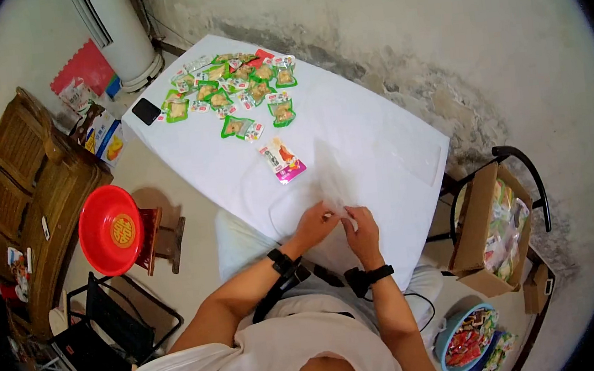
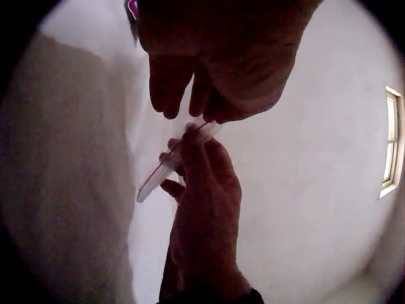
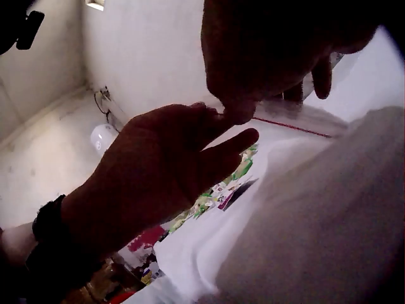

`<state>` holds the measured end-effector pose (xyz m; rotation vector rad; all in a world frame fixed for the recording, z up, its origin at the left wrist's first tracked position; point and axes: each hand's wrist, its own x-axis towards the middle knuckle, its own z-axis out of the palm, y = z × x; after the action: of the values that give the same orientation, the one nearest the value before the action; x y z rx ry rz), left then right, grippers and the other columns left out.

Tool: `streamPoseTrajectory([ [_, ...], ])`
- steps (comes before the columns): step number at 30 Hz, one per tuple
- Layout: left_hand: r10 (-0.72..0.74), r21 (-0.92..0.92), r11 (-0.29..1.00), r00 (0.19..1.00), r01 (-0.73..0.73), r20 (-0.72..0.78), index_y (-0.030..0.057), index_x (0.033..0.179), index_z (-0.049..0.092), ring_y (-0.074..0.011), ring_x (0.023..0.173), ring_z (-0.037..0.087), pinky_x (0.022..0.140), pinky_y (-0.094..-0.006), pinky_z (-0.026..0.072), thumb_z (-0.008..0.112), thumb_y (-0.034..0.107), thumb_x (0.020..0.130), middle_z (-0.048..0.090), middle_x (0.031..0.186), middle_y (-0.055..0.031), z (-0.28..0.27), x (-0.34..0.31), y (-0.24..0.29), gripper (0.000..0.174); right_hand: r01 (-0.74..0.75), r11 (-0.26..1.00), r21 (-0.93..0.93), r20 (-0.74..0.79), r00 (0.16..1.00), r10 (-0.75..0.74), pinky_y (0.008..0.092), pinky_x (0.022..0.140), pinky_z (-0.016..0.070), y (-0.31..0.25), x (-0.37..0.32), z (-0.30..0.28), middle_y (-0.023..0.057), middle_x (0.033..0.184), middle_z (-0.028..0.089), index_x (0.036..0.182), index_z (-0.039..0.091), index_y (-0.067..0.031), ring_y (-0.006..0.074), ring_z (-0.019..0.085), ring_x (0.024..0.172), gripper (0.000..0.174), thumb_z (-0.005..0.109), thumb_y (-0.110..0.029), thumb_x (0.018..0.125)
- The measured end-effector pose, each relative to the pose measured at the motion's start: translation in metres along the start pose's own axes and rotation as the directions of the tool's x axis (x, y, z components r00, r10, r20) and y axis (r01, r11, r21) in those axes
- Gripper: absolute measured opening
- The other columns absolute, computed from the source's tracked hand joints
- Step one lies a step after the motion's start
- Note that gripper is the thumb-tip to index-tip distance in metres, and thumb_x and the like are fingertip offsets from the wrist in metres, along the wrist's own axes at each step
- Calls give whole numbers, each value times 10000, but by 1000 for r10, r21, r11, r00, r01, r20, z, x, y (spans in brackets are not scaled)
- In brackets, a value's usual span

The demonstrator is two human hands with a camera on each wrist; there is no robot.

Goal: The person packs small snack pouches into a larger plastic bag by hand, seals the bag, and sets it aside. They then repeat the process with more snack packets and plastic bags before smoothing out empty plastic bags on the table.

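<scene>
A clear plastic zip bag (image 1: 331,179) with a thin red line along its mouth is between my hands, above the near part of the white-covered table. My left hand (image 1: 315,225) pinches one end of its mouth with the fingertips. Thumb and fingers of my right hand (image 1: 365,237) pinch the mouth close beside it. In the left wrist view the bag's red line (image 2: 158,168) runs slanting through the right hand's fingers. Just beyond the hands lies a flat white and purple snack packet (image 1: 282,160).
Several green-edged snack packets (image 1: 220,100) are spread over the table's far end, beside a black phone (image 1: 146,111). A red basin (image 1: 110,231) stands on a stool at left. To the right are a cardboard box (image 1: 478,229) of packets and a blue tub (image 1: 444,346).
</scene>
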<state>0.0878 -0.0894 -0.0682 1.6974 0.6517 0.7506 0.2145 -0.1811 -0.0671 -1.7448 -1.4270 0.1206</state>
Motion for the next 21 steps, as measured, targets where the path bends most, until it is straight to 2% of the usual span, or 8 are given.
streamPoseTrajectory([
  [3,-95,262,963,992,69,87,12,866,627,-263,723,620,637,-351,490,587,219,820,621,808,-157,-6,6,-3,216,-16,1000,14,-14,1000,16,370,672,460,10,1,0,127,824,584,900,602,-40,297,570,782,170,658,-64,742],
  [9,7,316,948,998,-29,69,43,870,641,-299,746,609,662,-384,482,583,237,797,618,763,-162,-15,22,-5,215,-107,987,122,10,994,107,280,581,427,22,15,-4,99,743,564,792,606,-11,210,542,664,62,641,-53,762],
  [14,35,412,909,998,-57,61,54,835,627,-308,766,588,696,-370,468,583,228,784,611,819,-154,-16,46,-8,187,-214,968,131,-74,972,225,313,603,439,11,52,-23,118,763,570,788,615,-14,238,559,687,75,616,-87,771],
  [17,172,312,938,985,-153,-33,32,840,592,-314,768,572,696,-357,463,578,150,769,606,881,-148,-21,59,21,138,-102,995,25,-236,966,105,315,606,437,-21,89,-54,114,763,571,811,609,-9,252,551,681,69,608,-65,772],
  [18,267,264,937,957,-230,-114,16,845,566,-324,762,562,688,-353,462,569,103,759,603,908,-147,-23,64,35,123,55,998,-28,-355,933,-61,315,609,436,-39,99,-69,114,767,575,815,605,-7,260,550,685,63,605,-51,770],
  [19,563,254,822,792,-510,-234,3,846,548,-292,717,553,654,-326,457,567,62,763,583,883,-122,-26,66,73,103,199,975,-99,-459,860,-222,316,612,435,-57,104,-83,113,771,578,819,600,-6,267,549,689,61,602,-37,767],
  [20,559,254,825,796,-505,-231,3,846,548,-292,717,553,654,-326,457,567,62,763,583,883,-122,-26,64,68,103,269,946,-181,-464,825,-323,348,642,429,-74,102,-96,114,786,588,816,600,-22,282,549,715,91,600,5,729],
  [21,365,162,928,904,-335,-223,4,855,551,-270,724,567,656,-322,463,553,76,788,588,898,-113,-23,59,56,98,278,921,-273,-381,848,-369,366,653,426,-70,96,-95,115,796,587,844,600,-33,287,550,724,115,588,-6,732],
])
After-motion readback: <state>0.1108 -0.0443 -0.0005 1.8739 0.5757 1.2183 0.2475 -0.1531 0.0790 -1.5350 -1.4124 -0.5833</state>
